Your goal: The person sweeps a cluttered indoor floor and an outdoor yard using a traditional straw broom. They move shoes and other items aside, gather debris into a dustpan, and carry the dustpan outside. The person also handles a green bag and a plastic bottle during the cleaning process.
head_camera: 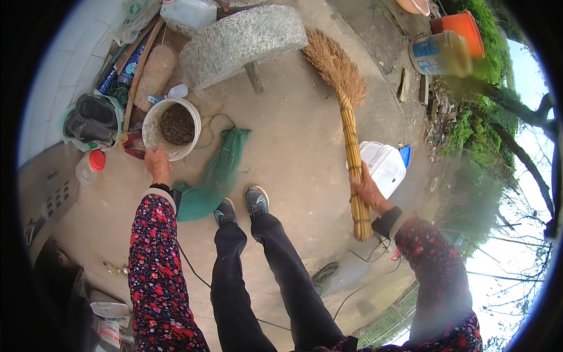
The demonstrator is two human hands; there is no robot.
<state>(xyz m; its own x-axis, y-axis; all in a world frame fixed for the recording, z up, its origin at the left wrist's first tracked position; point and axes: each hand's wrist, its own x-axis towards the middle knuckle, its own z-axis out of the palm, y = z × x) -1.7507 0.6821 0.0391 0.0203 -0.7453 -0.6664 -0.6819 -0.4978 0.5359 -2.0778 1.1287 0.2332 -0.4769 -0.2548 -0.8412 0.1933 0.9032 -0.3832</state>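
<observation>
My left hand (pixel 158 163) grips the near rim of a white plastic bucket (pixel 192 147), which holds brown soil-like clumps (pixel 177 125). In my right hand (pixel 371 189) is the stalk handle of a straw broom (pixel 347 127). Its bound stalks point down toward me, and its reddish-brown bristles (pixel 336 64) fan out at the far end, near a round stone slab (pixel 246 44). A green mesh bag (pixel 224 165) lies on the concrete floor between the bucket and my shoes (pixel 256 200).
Left of the bucket stand a tub with dark rubber shoes (pixel 94 116) and a red-lidded clear jar (pixel 91 166). A white plastic container (pixel 382 165) sits behind the broom handle. An orange bucket (pixel 464 33) and a paint pail (pixel 433 53) are at upper right. A cable (pixel 193 268) crosses the floor.
</observation>
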